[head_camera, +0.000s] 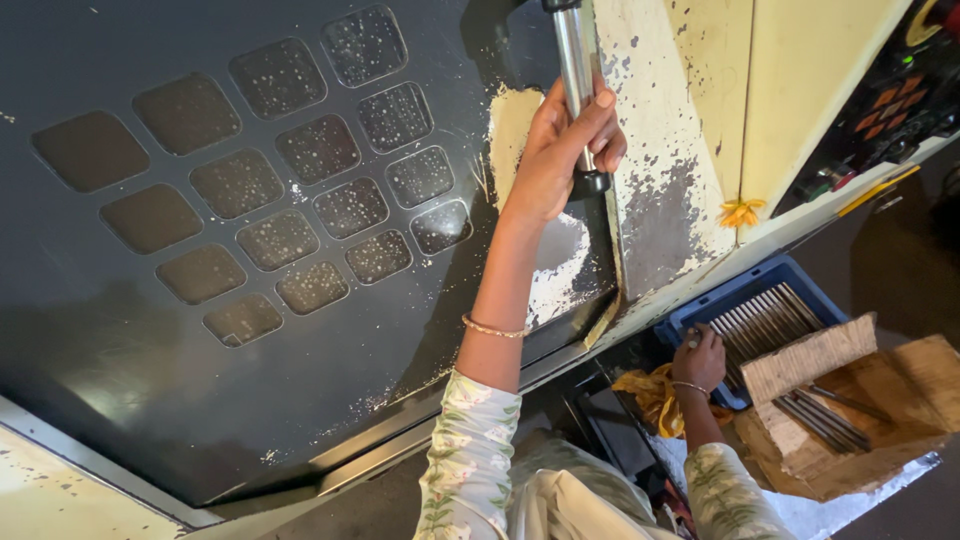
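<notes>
At my far left spreads the dark sliding door (150, 330) of a machine, its window made of rounded square panes (260, 170) speckled with pale spots. My left hand (560, 150) is raised against that door, fingers curled tight around the shiny metal handle bar (577, 60), thumb pressed along its side just above the black end cap. A thin bangle (492, 328) circles that wrist, and my floral sleeve (465, 450) starts lower down. Beside the handle the cream paint (660, 130) is chipped down to grey metal, and a small orange flower (740, 211) sits on the ledge. Further right and lower, my right hand (700, 357) rests at the edge of a blue tray (730, 300) filled with slim metal rods (765, 320), fingers bent around one rod end. A cardboard box (860, 420) stands just beside the tray.
</notes>
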